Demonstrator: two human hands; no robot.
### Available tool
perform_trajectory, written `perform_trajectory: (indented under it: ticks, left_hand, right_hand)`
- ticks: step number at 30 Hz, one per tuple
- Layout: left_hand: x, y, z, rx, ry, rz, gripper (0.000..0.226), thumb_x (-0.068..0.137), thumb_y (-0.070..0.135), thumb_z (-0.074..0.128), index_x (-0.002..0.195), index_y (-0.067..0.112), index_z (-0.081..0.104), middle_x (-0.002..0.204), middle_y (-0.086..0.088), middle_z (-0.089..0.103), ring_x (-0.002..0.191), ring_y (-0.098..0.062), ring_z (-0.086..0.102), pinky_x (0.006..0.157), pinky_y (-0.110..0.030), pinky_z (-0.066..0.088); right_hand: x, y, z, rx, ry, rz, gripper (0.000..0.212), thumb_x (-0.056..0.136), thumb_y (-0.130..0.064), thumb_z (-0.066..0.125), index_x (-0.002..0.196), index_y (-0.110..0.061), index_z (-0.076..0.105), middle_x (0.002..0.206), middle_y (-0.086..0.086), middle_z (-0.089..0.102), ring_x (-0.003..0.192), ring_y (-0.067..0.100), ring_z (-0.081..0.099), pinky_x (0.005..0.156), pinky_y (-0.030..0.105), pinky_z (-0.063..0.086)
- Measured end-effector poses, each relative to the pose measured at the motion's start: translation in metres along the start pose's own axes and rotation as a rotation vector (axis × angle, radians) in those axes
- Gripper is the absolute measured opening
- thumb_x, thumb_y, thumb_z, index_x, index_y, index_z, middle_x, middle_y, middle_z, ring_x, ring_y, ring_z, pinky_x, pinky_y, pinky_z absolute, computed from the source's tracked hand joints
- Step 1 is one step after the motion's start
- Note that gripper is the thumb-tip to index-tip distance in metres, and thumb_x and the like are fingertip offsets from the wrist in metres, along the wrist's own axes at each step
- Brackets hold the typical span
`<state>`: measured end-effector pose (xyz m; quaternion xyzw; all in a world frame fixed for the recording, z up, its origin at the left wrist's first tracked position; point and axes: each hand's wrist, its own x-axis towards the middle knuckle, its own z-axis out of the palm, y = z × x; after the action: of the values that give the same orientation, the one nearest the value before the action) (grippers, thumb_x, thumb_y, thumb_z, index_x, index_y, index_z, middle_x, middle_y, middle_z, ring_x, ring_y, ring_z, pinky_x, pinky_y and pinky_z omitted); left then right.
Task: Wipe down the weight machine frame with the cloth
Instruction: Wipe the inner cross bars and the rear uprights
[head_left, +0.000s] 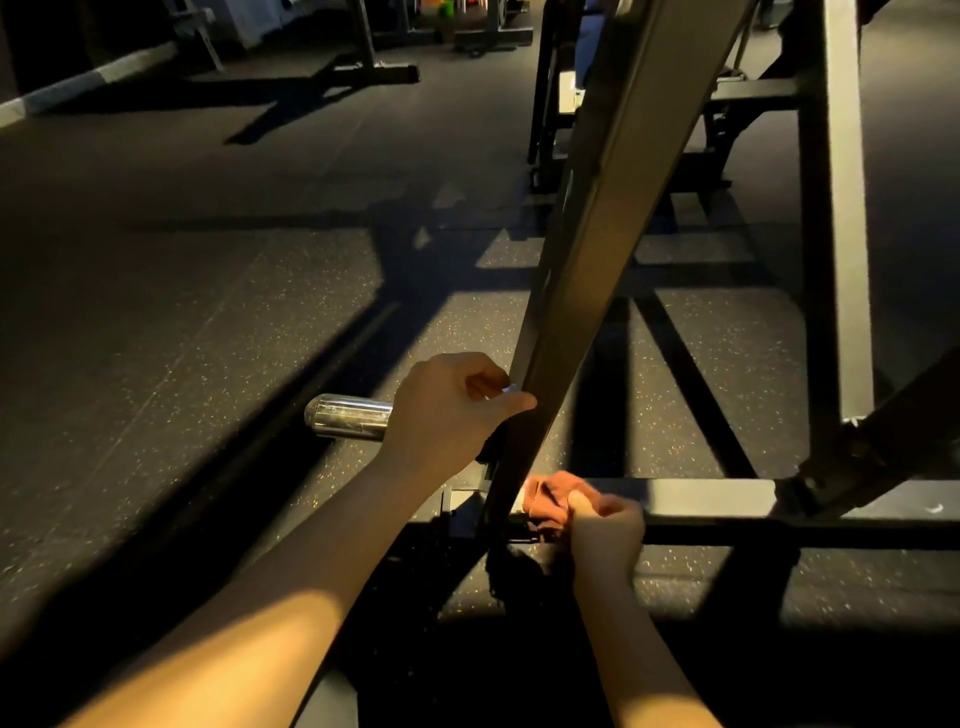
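A dark slanted beam of the weight machine frame runs from the top centre down to a low horizontal bar. My left hand grips the slanted beam low down, thumb on its front face, fingers curled round its left edge. My right hand holds a bunched orange cloth and presses it against the joint where the slanted beam meets the low bar. Part of the cloth is hidden under my fingers.
A chrome plate sleeve sticks out to the left behind my left hand. More black frame posts stand to the right. Speckled rubber floor spreads to the left, with other gym equipment far back.
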<state>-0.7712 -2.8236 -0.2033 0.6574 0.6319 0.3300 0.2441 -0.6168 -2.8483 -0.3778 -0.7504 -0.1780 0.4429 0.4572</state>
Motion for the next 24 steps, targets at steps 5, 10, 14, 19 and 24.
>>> perform_trajectory:
  ticks: [5, 10, 14, 19, 24]
  left_hand:
    - [0.002, -0.006, 0.002, 0.081, -0.047, -0.053, 0.034, 0.083, 0.048, 0.080, 0.105, 0.022, 0.075, 0.098, 0.008, 0.074, 0.090, -0.006, 0.067, 0.090, -0.034, 0.057]
    - [0.006, -0.011, 0.009, 0.124, -0.073, -0.091, 0.035, 0.082, 0.052, 0.079, 0.104, 0.026, 0.076, 0.100, 0.008, 0.075, 0.092, -0.010, 0.068, 0.094, -0.039, 0.057]
    - [0.004, -0.012, 0.012, 0.167, -0.053, -0.115, 0.037, 0.078, 0.059, 0.079, 0.099, 0.029, 0.076, 0.094, 0.012, 0.075, 0.086, -0.010, 0.069, 0.090, -0.039, 0.058]
    - [0.004, -0.010, 0.010, 0.196, -0.054, -0.102, 0.039, 0.078, 0.057, 0.080, 0.101, 0.026, 0.076, 0.093, 0.009, 0.073, 0.085, -0.007, 0.069, 0.086, -0.035, 0.060]
    - [0.002, -0.001, 0.004, 0.096, -0.125, -0.108, 0.028, 0.085, 0.045, 0.078, 0.103, 0.024, 0.077, 0.096, 0.008, 0.075, 0.091, -0.006, 0.069, 0.088, -0.028, 0.057]
  right_hand:
    - [-0.020, 0.009, 0.004, 0.046, -0.343, 0.359, 0.031, 0.077, -0.019, 0.087, 0.086, 0.005, 0.069, 0.075, 0.018, 0.072, 0.068, 0.032, 0.071, 0.066, 0.043, 0.057]
    - [-0.007, 0.001, 0.024, 0.327, -0.497, 0.470, 0.024, 0.094, 0.008, 0.051, 0.075, -0.005, 0.059, 0.069, 0.006, 0.056, 0.051, 0.012, 0.056, 0.049, 0.022, 0.050]
    - [-0.016, -0.008, 0.031, 0.374, -0.521, 0.500, 0.017, 0.095, 0.005, 0.050, 0.084, -0.004, 0.058, 0.066, 0.003, 0.057, 0.048, 0.007, 0.054, 0.042, 0.018, 0.043]
    - [-0.040, -0.043, 0.017, 0.497, -0.550, 0.475, 0.023, 0.092, 0.005, 0.052, 0.114, 0.003, 0.059, 0.093, 0.018, 0.065, 0.071, 0.022, 0.067, 0.048, 0.025, 0.051]
    - [-0.070, -0.086, -0.008, 0.643, -0.549, 0.317, 0.028, 0.091, 0.003, 0.056, 0.118, 0.007, 0.063, 0.108, 0.025, 0.071, 0.095, 0.034, 0.073, 0.076, 0.038, 0.059]
